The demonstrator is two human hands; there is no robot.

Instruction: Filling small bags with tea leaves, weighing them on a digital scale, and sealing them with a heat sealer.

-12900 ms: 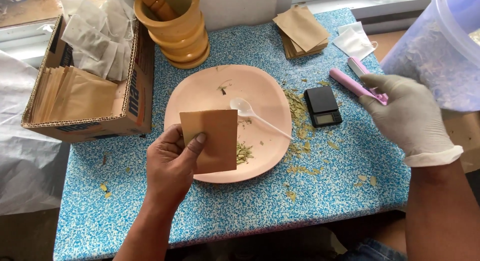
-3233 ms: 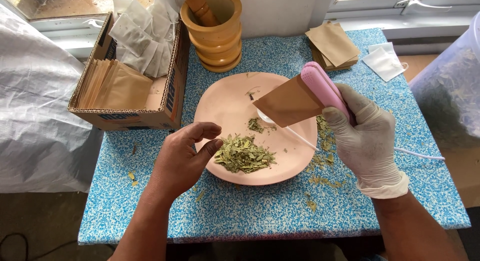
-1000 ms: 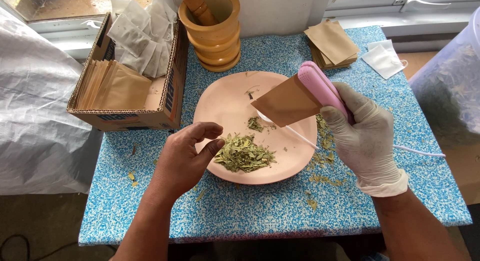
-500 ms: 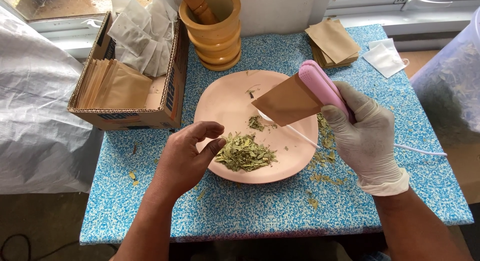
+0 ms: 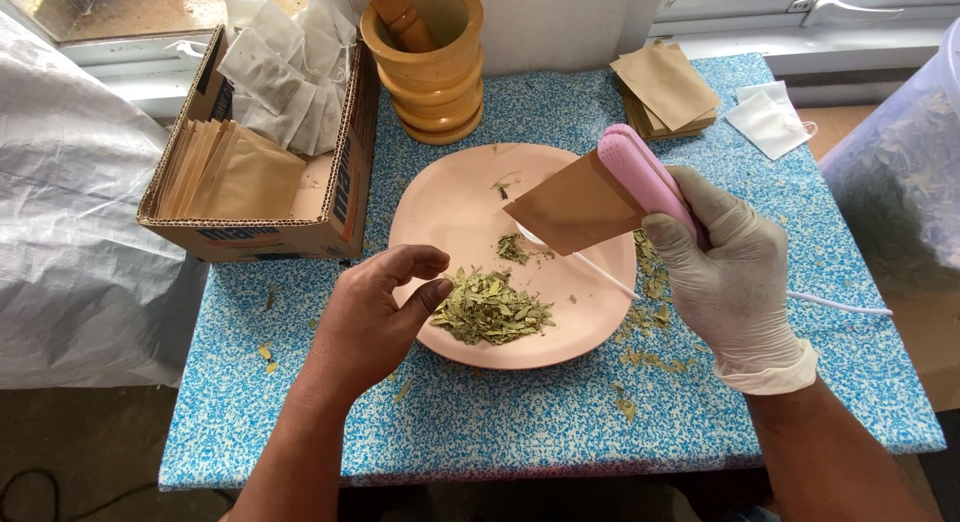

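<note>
Since half a second ago almost nothing has shifted: the bare left hand (image 5: 375, 317) has drawn its fingertips slightly closer to the leaf pile, and the gloved right hand (image 5: 730, 272) holds its tool in the same place.

At the far left of the frame a grey plastic sheet (image 5: 70, 212) hangs beside the worktop (image 5: 560, 432), which has a blue speckled covering. In the upper left, a cardboard box (image 5: 250, 232) holds brown paper sachets standing in a row and white filter bags behind them. Just right of it, at upper centre, stands a wooden mortar (image 5: 430, 82) with a pestle leaning inside.

In the centre lies a pink plate (image 5: 450, 202). The left hand rests at its lower left rim, fingers loosely curled and narrow, thumb and forefinger apart, holding nothing, tips just beside a pile of dried green leaves (image 5: 490, 310) on the plate.

Right of centre, the right hand's fingers are wrapped firmly around a pink handheld sealer (image 5: 645, 177), which clamps the edge of a brown sachet (image 5: 575, 204) above the plate. A white cord (image 5: 840, 304) trails right. Loose leaf bits (image 5: 650, 282) scatter beside the plate.

In the upper right lie a stack of brown sachets (image 5: 665, 87) and white filter bags (image 5: 770, 122); a clear plastic tub (image 5: 895, 182) fills the right edge.
</note>
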